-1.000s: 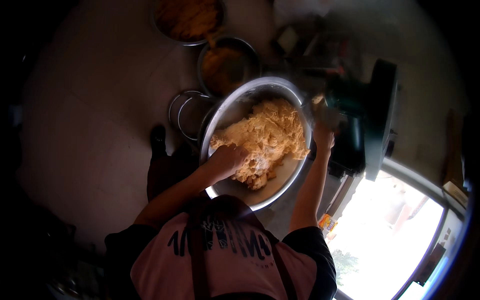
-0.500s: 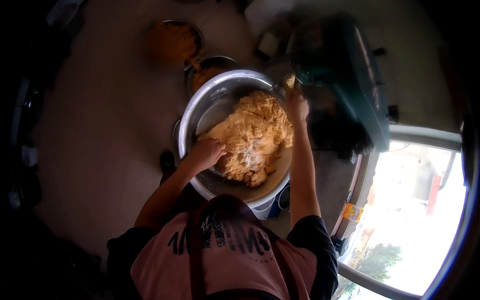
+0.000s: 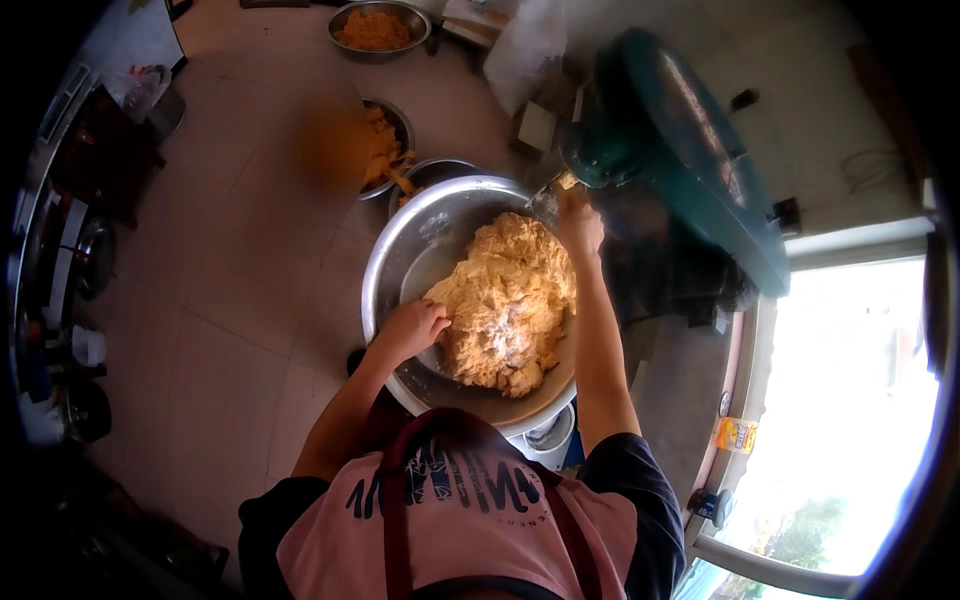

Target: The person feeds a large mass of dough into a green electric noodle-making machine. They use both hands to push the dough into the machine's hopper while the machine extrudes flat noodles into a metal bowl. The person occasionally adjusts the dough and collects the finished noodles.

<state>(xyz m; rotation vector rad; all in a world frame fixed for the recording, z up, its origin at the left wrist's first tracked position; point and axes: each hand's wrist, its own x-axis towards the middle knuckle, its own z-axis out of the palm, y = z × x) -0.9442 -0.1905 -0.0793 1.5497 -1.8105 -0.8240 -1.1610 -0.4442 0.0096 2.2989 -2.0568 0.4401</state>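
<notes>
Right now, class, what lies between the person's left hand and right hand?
The head view shows a lumpy, dough-like orange mass, inside the large metal bowl, between the left hand and right hand.

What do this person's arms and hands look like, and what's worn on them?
They are human arms. The left hand and right hand look bare, as do the forearms. The left sleeve and right sleeve are short and dark, on a pink-fronted top with dark lettering, under dark red straps.
</notes>
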